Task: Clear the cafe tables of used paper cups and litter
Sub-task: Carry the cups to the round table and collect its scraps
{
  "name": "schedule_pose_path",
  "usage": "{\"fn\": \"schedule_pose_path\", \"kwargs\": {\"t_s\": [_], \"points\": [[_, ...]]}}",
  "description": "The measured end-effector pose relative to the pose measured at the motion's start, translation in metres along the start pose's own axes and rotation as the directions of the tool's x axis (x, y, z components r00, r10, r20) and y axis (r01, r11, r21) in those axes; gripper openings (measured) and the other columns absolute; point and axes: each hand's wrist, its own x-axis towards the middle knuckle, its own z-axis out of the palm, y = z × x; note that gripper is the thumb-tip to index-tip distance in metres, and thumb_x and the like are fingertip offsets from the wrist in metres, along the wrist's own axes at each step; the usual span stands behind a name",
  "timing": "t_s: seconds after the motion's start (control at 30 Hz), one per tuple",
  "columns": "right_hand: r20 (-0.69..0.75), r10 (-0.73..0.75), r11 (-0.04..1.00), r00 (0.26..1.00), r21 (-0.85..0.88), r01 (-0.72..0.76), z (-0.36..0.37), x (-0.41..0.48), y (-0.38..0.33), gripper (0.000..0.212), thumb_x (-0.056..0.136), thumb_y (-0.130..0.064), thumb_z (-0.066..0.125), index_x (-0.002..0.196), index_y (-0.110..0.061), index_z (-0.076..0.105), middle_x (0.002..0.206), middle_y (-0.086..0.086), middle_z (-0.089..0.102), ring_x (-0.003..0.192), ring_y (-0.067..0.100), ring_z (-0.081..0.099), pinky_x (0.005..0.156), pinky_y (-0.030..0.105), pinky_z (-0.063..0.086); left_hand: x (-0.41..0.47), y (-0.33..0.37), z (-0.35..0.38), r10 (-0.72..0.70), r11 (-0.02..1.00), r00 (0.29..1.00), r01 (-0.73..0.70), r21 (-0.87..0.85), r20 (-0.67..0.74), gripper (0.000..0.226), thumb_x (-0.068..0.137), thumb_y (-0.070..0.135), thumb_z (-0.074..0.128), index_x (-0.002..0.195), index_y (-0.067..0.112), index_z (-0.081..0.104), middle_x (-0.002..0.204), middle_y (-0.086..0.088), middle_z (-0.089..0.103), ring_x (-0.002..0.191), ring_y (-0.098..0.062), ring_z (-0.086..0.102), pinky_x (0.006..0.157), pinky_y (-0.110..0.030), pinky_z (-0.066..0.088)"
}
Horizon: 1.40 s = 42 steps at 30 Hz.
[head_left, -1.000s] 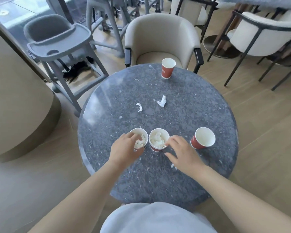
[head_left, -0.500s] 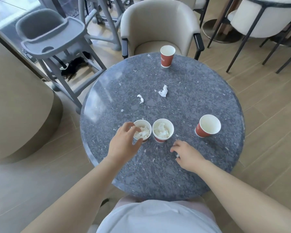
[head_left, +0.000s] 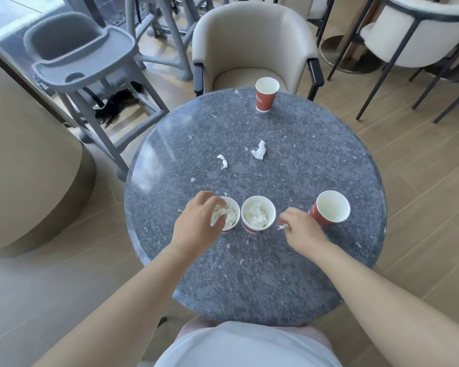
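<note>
left hand (head_left: 196,223) covering cup (head_left: 231,221), scrap (head_left: 282,227) half-hidden

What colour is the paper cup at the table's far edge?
The far cup is red outside, white inside; seen in the head view.

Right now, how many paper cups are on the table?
4: the far cup at the far edge, the right cup beside the right hand, the tissue-filled middle cup, the left cup under the left hand. None seems hidden.

Open desk (head_left: 249,287) from 4 to 8 o'clock. Barred mid-desk by left cup (head_left: 236,221), middle cup (head_left: 258,214), and right cup (head_left: 331,210) at 3 o'clock. Toward 12 o'clock: small wad (head_left: 222,161), large wad (head_left: 259,154), then far cup (head_left: 265,99).
</note>
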Motion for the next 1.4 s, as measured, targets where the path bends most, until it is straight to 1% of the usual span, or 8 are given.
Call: {"fn": "schedule_pose_path", "kwargs": {"t_s": [0.17, 0.23, 0.33, 0.53, 0.7, 0.93, 1.23, 1.4], "points": [[-0.253, -0.099, 0.991, 0.962, 0.063, 0.119, -0.037, 0.021, -0.027, 0.023, 0.08, 0.005, 0.052, 0.088, -0.011, 0.066, 0.095, 0.004, 0.062, 0.085, 0.022, 0.057, 0.071, 0.021, 0.036, 0.012, -0.001, 0.005, -0.037, 0.999, 0.999, 0.038, -0.021, 0.037, 0.029, 0.083, 0.036, 0.059, 0.112, 0.033, 0.052, 0.125, 0.011, 0.044, 0.112, -0.014, 0.047, 0.067, -0.026, 0.04], [-0.284, -0.186, 0.971, 0.941, 0.091, 0.219, -0.04, 0.026, -0.047, 0.022, 0.079, 0.005, 0.054, 0.087, -0.012, 0.065, 0.093, 0.003, 0.062, 0.085, 0.02, 0.057, 0.075, 0.022, 0.041, 0.016, -0.004, 0.006, -0.046, 0.999, 0.997, 0.047, -0.011, 0.064, 0.034, 0.082, 0.036, 0.06, 0.114, 0.033, 0.05, 0.126, 0.011, 0.044, 0.114, -0.014, 0.046, 0.069, -0.027, 0.041], [-0.234, -0.26, 0.931, 0.937, 0.196, 0.308, -0.032, 0.032, -0.078, 0.02, 0.08, 0.002, 0.056, 0.087, -0.014, 0.065, 0.093, -0.001, 0.061, 0.081, 0.017, 0.059, 0.077, 0.035, 0.052, 0.02, -0.007, 0.006, -0.061, 0.998, 0.996, 0.063, -0.029, 0.067, 0.034, 0.083, 0.032, 0.059, 0.116, 0.032, 0.05, 0.124, 0.009, 0.045, 0.114, -0.015, 0.047, 0.072, -0.029, 0.045], [-0.13, -0.284, 0.904, 0.95, 0.294, 0.311, -0.022, 0.05, -0.09, 0.017, 0.079, -0.005, 0.063, 0.09, -0.017, 0.065, 0.095, -0.003, 0.06, 0.081, 0.014, 0.058, 0.076, 0.037, 0.053, 0.032, -0.018, 0.002, -0.108, 0.993, 0.994, 0.109, -0.041, 0.019, 0.031, 0.089, 0.033, 0.054, 0.119, 0.026, 0.05, 0.126, 0.007, 0.047, 0.115, -0.016, 0.05, 0.075, -0.031, 0.048], [-0.115, -0.231, 0.931, 0.966, 0.26, 0.254, -0.036, 0.077, -0.063, 0.016, 0.08, -0.007, 0.062, 0.092, -0.018, 0.065, 0.096, -0.006, 0.058, 0.084, 0.012, 0.056, 0.078, 0.037, 0.052, 0.062, -0.019, 0.002, -0.115, 0.993, 0.993, 0.116, -0.025, 0.026, 0.031, 0.089, 0.033, 0.053, 0.119, 0.026, 0.051, 0.125, 0.006, 0.049, 0.111, -0.015, 0.052, 0.071, -0.028, 0.045], [-0.089, -0.107, 0.982, 0.99, 0.148, 0.119, -0.053, 0.141, -0.019, 0.015, 0.082, -0.013, 0.061, 0.097, -0.018, 0.063, 0.106, -0.002, 0.057, 0.094, 0.018, 0.055, 0.078, 0.027, 0.042, 0.138, -0.011, 0.013, -0.075, 0.997, 0.979, 0.067, 0.046, 0.189, 0.031, 0.089, 0.029, 0.052, 0.12, 0.025, 0.05, 0.126, 0.002, 0.048, 0.114, -0.021, 0.05, 0.08, -0.035, 0.046], [0.017, -0.095, 0.995, 0.995, 0.011, 0.095, -0.045, 0.22, 0.013, 0.031, 0.085, -0.011, 0.057, 0.116, -0.015, 0.056, 0.133, 0.002, 0.041, 0.121, 0.023, 0.04, 0.092, 0.036, 0.043, 0.201, -0.027, 0.043, -0.124, 0.978, 0.916, 0.048, 0.203, 0.381, 0.032, 0.088, 0.024, 0.053, 0.119, 0.025, 0.048, 0.129, 0.002, 0.039, 0.116, -0.021, 0.04, 0.07, -0.036, 0.048], [0.03, -0.127, 0.992, 0.991, 0.015, 0.127, -0.037, 0.238, 0.027, 0.021, 0.087, -0.009, 0.053, 0.107, -0.012, 0.06, 0.119, 0.004, 0.05, 0.115, 0.022, 0.043, 0.084, 0.029, 0.041, 0.22, -0.032, 0.056, -0.053, 0.993, 0.912, 0.005, 0.118, 0.406, 0.03, 0.09, 0.01, 0.048, 0.118, 0.021, 0.054, 0.124, -0.002, 0.044, 0.11, -0.024, 0.049, 0.084, -0.039, 0.048]]}}
